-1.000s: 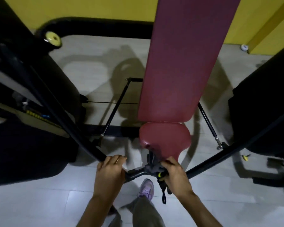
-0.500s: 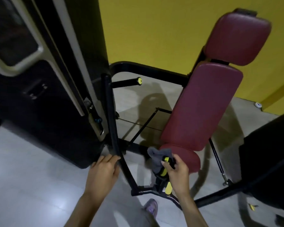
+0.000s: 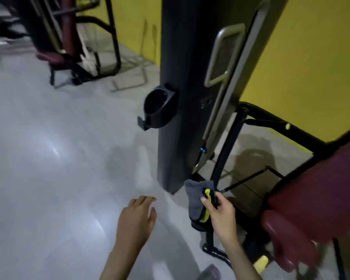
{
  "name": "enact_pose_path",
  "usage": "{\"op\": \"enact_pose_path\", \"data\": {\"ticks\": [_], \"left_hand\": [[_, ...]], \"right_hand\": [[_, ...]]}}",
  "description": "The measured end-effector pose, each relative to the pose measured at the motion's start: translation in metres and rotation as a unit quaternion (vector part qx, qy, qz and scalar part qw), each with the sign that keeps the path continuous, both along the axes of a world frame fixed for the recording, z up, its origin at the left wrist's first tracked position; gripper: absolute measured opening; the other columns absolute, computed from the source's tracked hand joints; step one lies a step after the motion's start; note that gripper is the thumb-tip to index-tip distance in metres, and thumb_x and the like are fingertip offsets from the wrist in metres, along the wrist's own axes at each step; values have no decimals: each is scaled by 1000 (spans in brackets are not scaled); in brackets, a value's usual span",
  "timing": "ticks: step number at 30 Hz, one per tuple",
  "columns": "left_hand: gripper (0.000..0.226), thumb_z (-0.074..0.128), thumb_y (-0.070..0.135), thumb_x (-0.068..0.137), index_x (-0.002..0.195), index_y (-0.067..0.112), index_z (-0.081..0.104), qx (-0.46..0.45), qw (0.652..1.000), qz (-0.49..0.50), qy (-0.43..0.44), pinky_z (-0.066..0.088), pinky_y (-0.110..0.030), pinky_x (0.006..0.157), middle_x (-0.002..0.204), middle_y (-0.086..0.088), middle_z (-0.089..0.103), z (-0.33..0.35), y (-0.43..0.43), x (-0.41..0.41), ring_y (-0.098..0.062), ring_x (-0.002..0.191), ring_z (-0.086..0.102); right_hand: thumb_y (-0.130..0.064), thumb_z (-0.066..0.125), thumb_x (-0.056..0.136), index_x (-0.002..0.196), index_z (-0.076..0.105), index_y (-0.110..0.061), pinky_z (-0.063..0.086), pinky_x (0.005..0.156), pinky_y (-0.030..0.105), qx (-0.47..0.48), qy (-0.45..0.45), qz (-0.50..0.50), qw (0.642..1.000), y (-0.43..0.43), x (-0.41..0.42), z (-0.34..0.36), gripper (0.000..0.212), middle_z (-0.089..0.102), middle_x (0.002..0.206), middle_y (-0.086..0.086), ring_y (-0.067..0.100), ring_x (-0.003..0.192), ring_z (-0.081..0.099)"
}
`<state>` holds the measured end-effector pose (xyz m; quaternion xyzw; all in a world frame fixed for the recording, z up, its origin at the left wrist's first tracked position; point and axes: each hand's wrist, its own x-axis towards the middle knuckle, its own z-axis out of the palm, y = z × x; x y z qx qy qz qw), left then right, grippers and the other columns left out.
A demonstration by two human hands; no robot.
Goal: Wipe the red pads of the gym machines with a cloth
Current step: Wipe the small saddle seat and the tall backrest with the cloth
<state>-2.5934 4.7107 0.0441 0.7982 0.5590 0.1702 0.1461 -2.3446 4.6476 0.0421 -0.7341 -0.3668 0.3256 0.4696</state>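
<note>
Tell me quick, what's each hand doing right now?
Left hand: open, holding nothing.
Right hand: gripping the grey cloth together with a black-and-yellow object.

You had a dim, soft picture. Light from above left two pale glare patches on the grey floor [image 3: 38, 199]. The red pad [image 3: 315, 190] at the right edge smeared with motion blur, the far machine [image 3: 69, 37] at top left too. The weight tower [image 3: 182, 98] bowed with wide-angle distortion; frame shadows lay behind it.
</note>
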Motion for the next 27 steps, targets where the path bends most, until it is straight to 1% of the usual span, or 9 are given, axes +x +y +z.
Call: {"op": "enact_pose_path", "data": {"ticks": [1,3,8,12,15,18,20,23,27], "left_hand": [[29,72,22,87,115,26,72,0,1000,27,-6,58,-37,67,111,10,72,1,-2,-22,-21,95,67],[27,73,22,87,113,27,72,-2,996,84,-21,55,-34,64,107,12,71,4,-5,-63,-19,93,67],[25,69,25,91,116,29,70,-11,978,201,-44,53,-31,67,109,15,69,6,-5,-138,-15,94,65],[25,73,23,88,113,27,72,-18,964,263,-39,52,-28,62,105,13,71,-1,10,-188,-15,88,66],[26,75,21,87,112,26,73,-23,954,297,-35,54,-30,62,104,12,72,-11,38,-224,-15,87,68],[26,76,19,86,111,25,73,-21,948,315,-29,53,-29,63,104,12,73,-19,83,-255,-15,87,68],[26,77,18,85,110,24,74,-11,948,316,-27,52,-27,62,103,11,73,-20,123,-275,-15,85,68],[26,77,15,85,109,23,74,1,949,314,-22,48,-25,58,103,11,73,-14,193,-308,-15,82,68],[24,75,16,87,110,24,72,7,943,332,-19,49,-29,58,104,12,71,-1,285,-351,-17,84,66]], "right_hand": [[-30,77,91,97,70,-26,56,85,37,0,-6,26,1000,10,-20,4,10,74,93,-8,1,93,68],[-26,77,91,85,65,-27,52,80,32,-6,-16,67,998,29,-59,10,13,70,84,-7,-4,83,66],[-24,76,92,82,64,-13,53,71,39,-17,-27,167,985,81,-143,12,19,69,75,2,20,75,66],[-20,76,92,77,62,-13,45,64,27,-15,0,224,974,126,-206,8,22,63,66,-1,10,65,58],[-28,76,92,79,61,-7,45,60,36,-17,8,249,968,170,-246,-3,29,60,72,17,29,65,57],[-35,74,93,84,63,-9,53,63,52,-36,16,254,966,226,-282,-14,30,66,79,18,38,77,65],[-39,72,93,85,63,-11,55,66,54,-43,19,256,966,269,-305,-16,32,68,80,15,38,80,66],[-39,72,93,84,63,-13,55,67,49,-41,17,257,965,342,-333,-12,29,69,80,10,32,80,67],[-31,70,96,81,61,-13,49,62,31,-32,37,248,968,437,-367,3,26,68,76,5,24,72,63]]}}
